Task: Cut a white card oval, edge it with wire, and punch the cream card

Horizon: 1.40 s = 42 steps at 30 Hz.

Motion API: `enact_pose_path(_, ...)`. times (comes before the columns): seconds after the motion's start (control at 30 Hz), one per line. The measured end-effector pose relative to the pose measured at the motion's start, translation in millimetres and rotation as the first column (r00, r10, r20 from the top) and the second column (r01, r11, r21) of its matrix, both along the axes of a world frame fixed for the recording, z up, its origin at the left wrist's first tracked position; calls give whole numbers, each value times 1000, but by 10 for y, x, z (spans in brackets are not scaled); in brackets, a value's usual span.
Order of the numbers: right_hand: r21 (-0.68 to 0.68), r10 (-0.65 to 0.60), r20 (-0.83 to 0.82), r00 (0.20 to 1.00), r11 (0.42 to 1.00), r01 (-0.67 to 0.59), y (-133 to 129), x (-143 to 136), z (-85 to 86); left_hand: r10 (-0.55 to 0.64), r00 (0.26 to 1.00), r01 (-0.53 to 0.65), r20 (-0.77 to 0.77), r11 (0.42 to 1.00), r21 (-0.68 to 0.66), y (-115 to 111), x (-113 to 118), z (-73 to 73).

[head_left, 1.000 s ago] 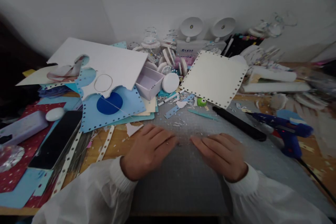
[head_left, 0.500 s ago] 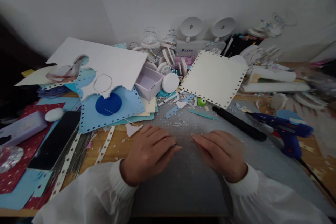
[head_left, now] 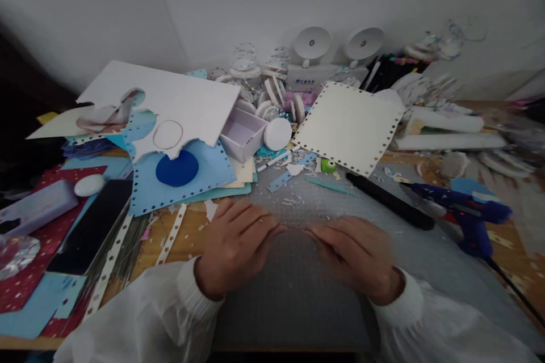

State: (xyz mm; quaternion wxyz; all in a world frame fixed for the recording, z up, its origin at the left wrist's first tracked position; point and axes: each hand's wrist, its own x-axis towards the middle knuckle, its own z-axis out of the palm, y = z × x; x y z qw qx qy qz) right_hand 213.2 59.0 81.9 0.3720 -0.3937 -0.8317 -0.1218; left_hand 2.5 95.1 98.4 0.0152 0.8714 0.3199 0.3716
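Note:
Above the grey cutting mat (head_left: pixel 293 306), my left hand (head_left: pixel 240 241) pinches one end of a thin wire (head_left: pixel 294 228). The other end of its visible stretch is pinched by my right hand (head_left: pixel 355 252). The wire spans the small gap between my fingertips, so fine that its full length cannot be made out. A white paper scrap (head_left: pixel 210 209) lies just behind my left knuckles. Beyond it, a dark blue disc (head_left: pixel 177 169) rests on light blue card with punched borders (head_left: pixel 204 161).
A blue glue gun (head_left: pixel 464 207) and a black-handled tool (head_left: pixel 389 201) lie on the right. Cream punched card (head_left: pixel 353 125) leans at the back beside a lilac box (head_left: pixel 242 150). Leftward are a black phone (head_left: pixel 91 229) and a bundle of thin wires (head_left: pixel 128 249).
My hands have come closer together, and a wire stretch now shows between the fingertips. The wire end that stuck out over the blue disc from my left hand is no longer visible there.

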Motion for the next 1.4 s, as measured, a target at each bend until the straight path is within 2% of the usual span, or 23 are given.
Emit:
enact_pose_path(0.13, 50, -29, 46, 999, 998, 27, 3, 13, 5, -12, 1000, 12, -2, 997, -79, -8, 20, 33)
enact_pose_path(0.27, 77, -26, 110, 994, 997, 18, -2, 20, -4, 48, 998, -50, -31, 996, -69, -19, 40, 36)
enact_pose_path(0.33, 46, -43, 40, 998, 998, 41, 6, 5, -12, 37, 999, -39, -40, 998, -44, -5, 26, 18)
enact_pose_path(0.47, -82, -94, -145, 985, 993, 83, 31, -11, -4, -65, 996, 65, -61, 998, 6, 55, -56, -5)
enact_pose_path(0.57, -177, -132, -220, 967, 980, 94, 44, 3, 33, -77, 988, 89, -130, 993, 84, 100, -119, 22)
enact_pose_path(0.7, -235, -53, -229, 972, 972, -3, 55, 3, 79, -67, 953, 133, -297, 969, 207, 131, -148, 84)
enact_pose_path(0.77, -250, -19, -231, 973, 967, -40, 60, -5, 86, -73, 943, 162, -326, 953, 255, 125, -149, 103)
enact_pose_path(1.03, -347, 22, -276, 961, 930, -121, 70, 5, 38, -132, 951, 229, -279, 909, 348, 49, -159, 96)
enact_pose_path(1.27, -388, 141, -283, 949, 888, -248, 72, 34, 29, -33, 989, 90, -145, 906, 413, 45, -156, 113)
enact_pose_path(1.4, -417, 174, -258, 950, 867, -272, 66, 51, 52, -9, 994, 53, -107, 906, 421, 37, -143, 126)
